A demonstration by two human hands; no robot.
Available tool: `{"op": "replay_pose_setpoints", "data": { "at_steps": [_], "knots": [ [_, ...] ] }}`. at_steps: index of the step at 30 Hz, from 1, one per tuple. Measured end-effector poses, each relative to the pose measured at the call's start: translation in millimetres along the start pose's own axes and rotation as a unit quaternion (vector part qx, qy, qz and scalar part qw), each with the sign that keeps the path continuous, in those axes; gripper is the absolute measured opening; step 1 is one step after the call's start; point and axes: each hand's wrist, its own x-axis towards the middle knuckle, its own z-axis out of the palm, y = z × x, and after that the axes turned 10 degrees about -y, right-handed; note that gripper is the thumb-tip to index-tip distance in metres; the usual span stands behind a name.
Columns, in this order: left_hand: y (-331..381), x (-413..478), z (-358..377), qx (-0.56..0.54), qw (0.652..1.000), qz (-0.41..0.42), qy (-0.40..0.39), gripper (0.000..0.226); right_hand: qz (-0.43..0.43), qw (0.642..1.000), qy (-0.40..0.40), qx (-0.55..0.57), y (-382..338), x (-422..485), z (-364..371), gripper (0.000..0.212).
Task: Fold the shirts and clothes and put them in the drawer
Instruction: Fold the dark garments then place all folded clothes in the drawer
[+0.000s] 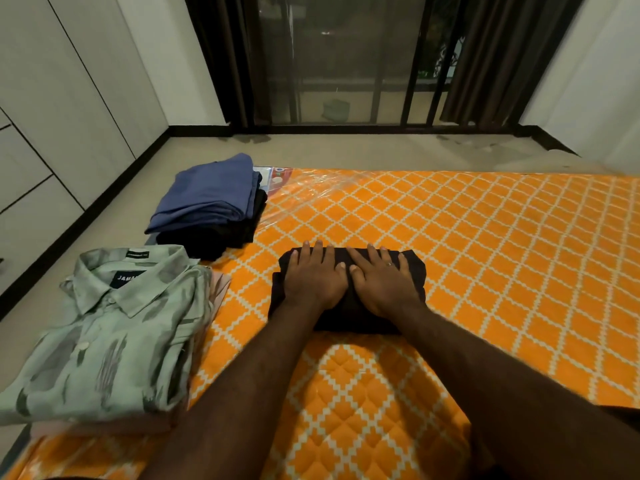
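**me:** Hands update: my left hand [313, 275] and right hand [382, 278] lie flat, fingers spread, pressing the folded dark garment [412, 271] on the orange mattress [485, 254].

**reply:** other piles?

**me:** green shirt [104, 327] and blue stack [207, 195], left side.

On the dark label [129, 278] sewn inside the collar of the pale green patterned shirt [104, 341] folded at my left, I could read only the white letters "JAMA", the rest being hidden under the collar. A smaller black tab [137, 253] above it bore print too small to read.
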Motion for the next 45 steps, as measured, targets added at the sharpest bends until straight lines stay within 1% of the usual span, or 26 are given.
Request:
{"op": "replay_pose_setpoints", "data": {
  "at_steps": [4,6,8,11,13,18,23,30,37,41,45],
  "knots": [
    [-2,12,-4,0.019,0.997,0.005,-0.08,0.07,0.005,1.0,-0.002,-0.017,3,7,4,0.058],
    [-4,17,-5,0.033,0.994,0.006,-0.105,0.071,0.005,1.0,0.002,-0.026,2,9,6,0.058],
    [-7,19,-2,0.022,0.995,0.017,-0.094,0.071,0.007,0.999,0.006,-0.032,1,10,7,0.058],
    [-9,12,9,-0.002,0.999,0.032,-0.018,0.068,0.014,0.999,0.02,-0.042,-1,5,7,0.059],
    [-9,10,14,-0.008,0.999,0.036,0.014,0.067,0.016,0.999,0.022,-0.047,-2,3,7,0.059],
    [-10,9,13,-0.01,0.999,0.035,0.033,0.067,0.015,0.999,0.028,-0.043,-4,3,6,0.06],
    [-8,6,8,-0.008,0.999,0.031,0.03,0.065,0.015,0.999,0.027,-0.027,-5,0,0,0.06],
    [9,-10,-17,0.013,0.999,-0.014,-0.025,0.066,0.004,1.0,0.027,-0.006,-8,-12,-10,0.059],
    [27,-56,-29,0.026,0.998,-0.045,-0.022,0.064,0.001,1.0,-0.003,0.007,-19,-43,-22,0.059],
    [32,-88,-38,0.058,0.997,-0.038,-0.019,0.062,-0.008,1.0,-0.008,-0.003,-26,-76,-25,0.058],
    [32,-123,-56,0.088,0.996,-0.024,0.01,0.06,-0.023,1.0,0.002,0.013,-38,-106,-28,0.056]
  ]
}}
